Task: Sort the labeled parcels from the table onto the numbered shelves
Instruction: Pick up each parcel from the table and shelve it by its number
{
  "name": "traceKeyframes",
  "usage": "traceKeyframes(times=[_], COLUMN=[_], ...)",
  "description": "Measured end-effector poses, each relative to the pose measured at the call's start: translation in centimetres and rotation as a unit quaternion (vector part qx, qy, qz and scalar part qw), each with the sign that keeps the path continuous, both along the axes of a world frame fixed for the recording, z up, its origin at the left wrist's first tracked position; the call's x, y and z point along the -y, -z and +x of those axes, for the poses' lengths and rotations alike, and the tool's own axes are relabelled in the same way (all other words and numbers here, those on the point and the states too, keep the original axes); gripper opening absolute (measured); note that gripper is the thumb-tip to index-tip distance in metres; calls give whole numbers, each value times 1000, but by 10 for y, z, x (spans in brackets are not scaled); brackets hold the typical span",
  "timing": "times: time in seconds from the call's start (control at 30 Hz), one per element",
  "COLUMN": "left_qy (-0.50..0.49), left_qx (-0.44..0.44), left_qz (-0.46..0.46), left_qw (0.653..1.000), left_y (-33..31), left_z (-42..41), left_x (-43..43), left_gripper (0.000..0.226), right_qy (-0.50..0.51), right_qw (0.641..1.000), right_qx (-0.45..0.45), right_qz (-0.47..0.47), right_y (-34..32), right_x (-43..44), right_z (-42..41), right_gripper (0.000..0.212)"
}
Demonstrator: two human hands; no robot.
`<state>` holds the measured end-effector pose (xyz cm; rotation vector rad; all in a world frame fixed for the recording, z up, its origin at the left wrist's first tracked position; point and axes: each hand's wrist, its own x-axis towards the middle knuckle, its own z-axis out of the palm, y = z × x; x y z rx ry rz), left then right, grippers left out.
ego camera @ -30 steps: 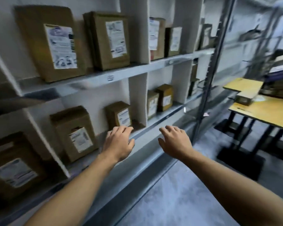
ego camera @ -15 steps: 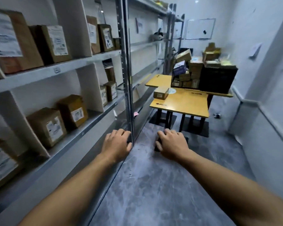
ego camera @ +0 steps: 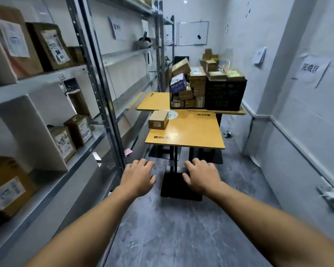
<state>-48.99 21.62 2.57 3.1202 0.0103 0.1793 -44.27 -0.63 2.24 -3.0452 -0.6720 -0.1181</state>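
Head view: both arms reach forward over the grey floor (ego camera: pixel 181 228), palms down. The left hand (ego camera: pixel 138 177) hangs in the air just right of the shelf post (ego camera: pixel 104 105); its fingers are loosely bent and slightly spread, and it holds and touches nothing. The right hand (ego camera: pixel 201 177) is level with it and near it, fingers bent the same loose way, also holding nothing. Between and beyond the hands lies the black table foot (ego camera: pixel 179 187).

Ahead stands the yellow table (ego camera: pixel 193 135). One brown parcel (ego camera: pixel 158 119) sits alone on its far left corner, label facing the camera, well apart from both hands. Behind it, on a second table (ego camera: pixel 154 102), a wire basket (ego camera: pixel 183 93) full of small boxes stands just beside a black crate (ego camera: pixel 226 93) with more boxes piled on top.

The shelves (ego camera: pixel 46 78) run along the left. Labelled parcels stand in their bays: two up top (ego camera: pixel 52 46), two on the middle level (ego camera: pixel 65 142), one nearest the camera (ego camera: pixel 6 187). A whiteboard (ego camera: pixel 193 33) hangs on the far wall.
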Motion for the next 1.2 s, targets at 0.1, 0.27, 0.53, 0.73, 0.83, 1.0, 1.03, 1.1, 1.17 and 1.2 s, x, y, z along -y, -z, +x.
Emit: traceKeyframes(times=[0.1,0.27,0.53,0.73,0.83,1.0,1.03,1.1,1.17,1.2], left_qy=[6,4,-17,-41,-42,-74,-84,-95,-104,-109], left_qx=[-5,-9,-47,-50,-47,-36,-36,-56,-69,-71], left_qz=[-10,-15,-20,-17,-19,-25,-32,-40,-50,-53], left_qw=[1000,1000,999,998,998,996,995,993,991,990], left_y=[-5,-11,5,14,13,12,14,22,34,38], left_z=[63,150,245,338,389,473,488,508,521,531], left_x=[-23,-54,-84,-105,-110,-120,-120,-121,-125,-129], left_gripper=[46,46,46,48,45,45,46,46,45,45], right_qy=[12,24,27,6,-9,-50,-53,-52,-56,-58], right_qw=[1000,999,997,997,998,998,997,996,993,992], right_qx=[-8,-29,-63,-68,-53,-46,-48,-71,-99,-111], right_qz=[-6,12,28,33,11,-6,-2,-8,-2,0], right_y=[-3,-3,14,24,24,17,18,27,42,46], right_x=[-22,-57,-91,-116,-122,-138,-140,-144,-151,-155], right_z=[56,134,235,338,394,480,497,520,535,544], right_gripper=[43,49,42,43,41,42,42,43,44,44])
